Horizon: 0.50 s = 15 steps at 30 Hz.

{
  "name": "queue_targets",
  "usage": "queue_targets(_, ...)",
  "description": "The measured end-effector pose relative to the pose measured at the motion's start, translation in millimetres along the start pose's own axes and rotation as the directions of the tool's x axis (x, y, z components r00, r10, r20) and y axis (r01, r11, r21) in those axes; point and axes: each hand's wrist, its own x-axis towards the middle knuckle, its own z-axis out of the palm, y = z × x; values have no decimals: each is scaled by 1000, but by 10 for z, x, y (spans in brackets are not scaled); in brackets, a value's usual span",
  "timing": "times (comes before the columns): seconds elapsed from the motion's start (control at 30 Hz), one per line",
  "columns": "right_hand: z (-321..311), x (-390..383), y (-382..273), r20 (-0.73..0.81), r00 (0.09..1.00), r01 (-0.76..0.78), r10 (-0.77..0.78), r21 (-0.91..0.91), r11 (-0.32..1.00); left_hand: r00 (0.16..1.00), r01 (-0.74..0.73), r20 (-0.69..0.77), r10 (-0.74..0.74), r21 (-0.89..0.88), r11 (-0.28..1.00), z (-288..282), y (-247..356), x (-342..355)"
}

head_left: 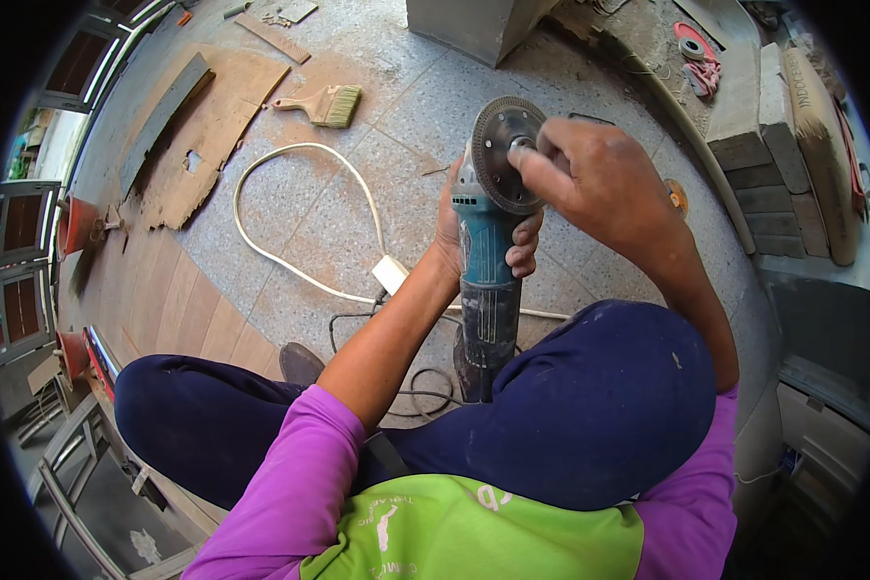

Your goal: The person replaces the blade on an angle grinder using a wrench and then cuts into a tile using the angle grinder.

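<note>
I hold a teal and black angle grinder [485, 319] upright between my bent legs, its toothed-rim metal disc [496, 179] facing up toward the right. My left hand [447, 232] wraps round the grinder's body just below the head, fingertips showing on the right side. My right hand [594, 174] has its thumb and fingers closed at the nut [519, 145] in the disc's centre, slightly blurred. A white cable [290, 261] and power strip [392, 275] lie on the speckled tile floor just left of the grinder, with a dark cord looped below.
A wide brush [329, 104], boards [213, 145] and orange buckets [75, 227] lie or stand to the left. Ahead is a concrete pillar [459, 24]. At the right are stacked blocks [778, 121], a sack [817, 155], a red-rimmed item [691, 34] and a small orange disc [678, 196].
</note>
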Motion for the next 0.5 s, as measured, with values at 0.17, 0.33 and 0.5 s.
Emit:
queue_targets(0.17,-109,-25,-13,76,997,-34,32,30,999,1000,-10,9,9,59,998,36,-8,37)
queue_targets(0.33,-111,5,-75,108,983,-151,147,31,988,1000,-17,9,17,28,999,3,0,-7)
queue_targets(0.5,-171,-29,26,81,996,-22,22,5,1000,1000,-8,26,6,61,998,39,-10,33)
